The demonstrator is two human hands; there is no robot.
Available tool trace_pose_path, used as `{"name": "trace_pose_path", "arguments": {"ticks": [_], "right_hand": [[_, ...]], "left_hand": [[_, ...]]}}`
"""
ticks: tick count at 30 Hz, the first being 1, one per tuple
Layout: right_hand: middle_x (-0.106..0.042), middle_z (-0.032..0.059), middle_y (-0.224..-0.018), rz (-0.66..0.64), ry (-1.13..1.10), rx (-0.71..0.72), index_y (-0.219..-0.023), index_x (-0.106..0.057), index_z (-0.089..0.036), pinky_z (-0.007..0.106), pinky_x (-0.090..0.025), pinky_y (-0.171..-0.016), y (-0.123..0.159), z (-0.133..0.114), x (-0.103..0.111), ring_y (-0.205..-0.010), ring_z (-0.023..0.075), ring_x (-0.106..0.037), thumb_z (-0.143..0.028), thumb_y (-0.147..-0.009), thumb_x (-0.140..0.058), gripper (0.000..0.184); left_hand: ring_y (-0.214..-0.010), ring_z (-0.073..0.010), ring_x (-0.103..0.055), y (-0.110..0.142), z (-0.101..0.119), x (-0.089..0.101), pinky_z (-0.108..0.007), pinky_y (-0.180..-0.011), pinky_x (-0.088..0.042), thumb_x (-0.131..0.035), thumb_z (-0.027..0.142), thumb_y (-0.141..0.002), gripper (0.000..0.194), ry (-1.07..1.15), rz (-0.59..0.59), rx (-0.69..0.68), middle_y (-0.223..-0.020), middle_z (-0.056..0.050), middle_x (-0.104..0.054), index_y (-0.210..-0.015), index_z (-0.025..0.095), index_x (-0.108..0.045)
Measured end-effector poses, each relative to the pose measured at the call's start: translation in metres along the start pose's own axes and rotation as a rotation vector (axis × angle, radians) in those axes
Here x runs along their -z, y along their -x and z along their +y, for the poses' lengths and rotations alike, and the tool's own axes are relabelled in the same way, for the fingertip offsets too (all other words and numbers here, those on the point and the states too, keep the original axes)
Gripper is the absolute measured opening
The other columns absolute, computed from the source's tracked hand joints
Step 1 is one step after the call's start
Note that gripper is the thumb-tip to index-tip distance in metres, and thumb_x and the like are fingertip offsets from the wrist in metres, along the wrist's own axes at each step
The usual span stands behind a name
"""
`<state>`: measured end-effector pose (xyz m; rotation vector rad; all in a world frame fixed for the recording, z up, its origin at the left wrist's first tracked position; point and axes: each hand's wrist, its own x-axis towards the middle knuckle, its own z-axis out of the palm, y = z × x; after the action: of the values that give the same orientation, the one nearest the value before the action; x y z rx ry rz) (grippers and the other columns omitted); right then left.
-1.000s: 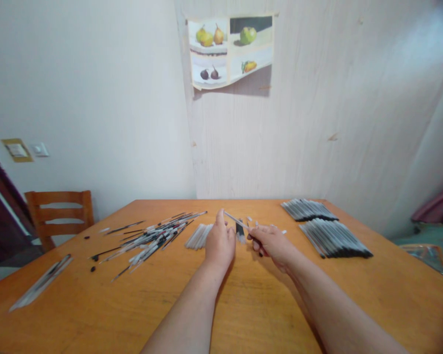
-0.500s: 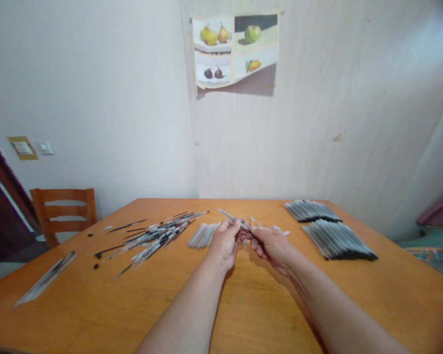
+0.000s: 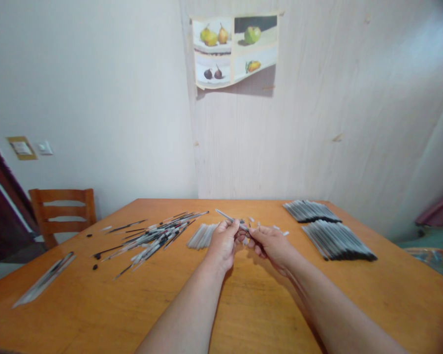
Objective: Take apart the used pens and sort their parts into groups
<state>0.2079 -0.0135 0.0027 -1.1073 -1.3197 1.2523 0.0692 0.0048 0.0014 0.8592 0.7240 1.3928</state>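
Note:
Over the middle of the table, my left hand (image 3: 225, 242) is closed around a slim pen (image 3: 224, 215) with a clear barrel, which points up and to the left. The fingers of my right hand (image 3: 268, 241) pinch the pen's other end, which is dark and partly hidden by them. Just left of my left hand lies a row of clear pen barrels (image 3: 200, 236). Small pale caps (image 3: 276, 227) are scattered behind my right hand. Farther left spreads a loose heap of ink refills (image 3: 158, 236) with black and whitish parts.
Two neat stacks of pens with black ends, a rear stack (image 3: 310, 210) and a front stack (image 3: 337, 240), lie at the right. A clear packet (image 3: 44, 279) rests near the table's left edge. Small black plugs (image 3: 95, 267) lie beside the heap. A wooden chair (image 3: 64, 211) stands beyond.
The pen has shifted very slightly up and left, and my right fingers sit a little differently at its dark end. Both hands keep their hold; the piles look the same.

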Motion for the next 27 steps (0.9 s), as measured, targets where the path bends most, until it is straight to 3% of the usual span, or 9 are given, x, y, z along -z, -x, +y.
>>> {"name": "trace_pose_path", "arguments": {"ticks": [4,9,14,18,23,27], "right_hand": [[-0.056,-0.0046,-0.057,0.042,-0.027,0.016,-0.078,-0.056,-0.018,0.017,-0.025,-0.037,0.0010,-0.0017,-0.0012,-0.041,0.0050,-0.042,-0.046,-0.076,-0.069,0.031],[-0.057,-0.0014,-0.055,0.006,0.032,-0.037,-0.075,-0.059,-0.016,0.019,-0.023,-0.036,0.0019,-0.0012,-0.0013,-0.038,0.0056,-0.040,-0.058,-0.086,-0.051,0.043],[-0.055,-0.0055,-0.057,0.032,0.022,0.014,-0.079,-0.055,-0.019,0.017,-0.026,-0.038,0.0016,0.0000,-0.0016,-0.042,0.0057,-0.042,-0.048,-0.076,-0.069,0.033],[-0.056,-0.0018,-0.056,0.019,0.036,-0.033,-0.075,-0.057,-0.017,0.019,-0.022,-0.036,0.0009,0.0003,-0.0017,-0.038,0.0059,-0.038,-0.059,-0.086,-0.050,0.043],[-0.051,-0.0070,-0.052,0.043,0.024,0.010,-0.079,-0.054,-0.019,0.017,-0.025,-0.038,0.0022,-0.0019,-0.0024,-0.040,0.0055,-0.040,-0.045,-0.075,-0.070,0.031],[-0.059,-0.0018,-0.058,0.024,0.003,-0.036,-0.078,-0.057,-0.018,0.019,-0.023,-0.036,0.0014,0.0004,-0.0009,-0.038,0.0058,-0.040,-0.057,-0.084,-0.055,0.040]], "left_hand": [[-0.068,-0.0117,-0.065,0.0003,-0.0003,-0.0006,-0.021,-0.063,-0.048,-0.073,0.033,-0.079,0.024,-0.013,0.005,-0.002,-0.082,-0.008,-0.072,-0.084,0.015,-0.057],[-0.068,-0.0120,-0.065,-0.0002,-0.0014,0.0000,-0.021,-0.063,-0.048,-0.072,0.034,-0.080,0.024,-0.029,-0.017,-0.012,-0.082,-0.008,-0.072,-0.084,0.015,-0.057],[-0.068,-0.0116,-0.065,-0.0015,-0.0024,0.0012,-0.021,-0.064,-0.048,-0.074,0.035,-0.077,0.026,-0.020,0.000,0.002,-0.080,-0.007,-0.071,-0.083,0.015,-0.058],[-0.070,-0.0121,-0.065,-0.0015,-0.0025,0.0015,-0.021,-0.063,-0.048,-0.075,0.035,-0.077,0.027,-0.014,-0.007,0.005,-0.082,-0.007,-0.072,-0.083,0.015,-0.058],[-0.067,-0.0108,-0.064,0.0001,-0.0014,0.0005,-0.021,-0.063,-0.048,-0.074,0.034,-0.078,0.025,-0.005,0.010,0.025,-0.080,-0.007,-0.071,-0.083,0.015,-0.058],[-0.069,-0.0114,-0.066,-0.0004,-0.0016,0.0010,-0.020,-0.063,-0.049,-0.074,0.033,-0.079,0.024,0.009,0.009,0.031,-0.082,-0.007,-0.072,-0.082,0.015,-0.057]]}}
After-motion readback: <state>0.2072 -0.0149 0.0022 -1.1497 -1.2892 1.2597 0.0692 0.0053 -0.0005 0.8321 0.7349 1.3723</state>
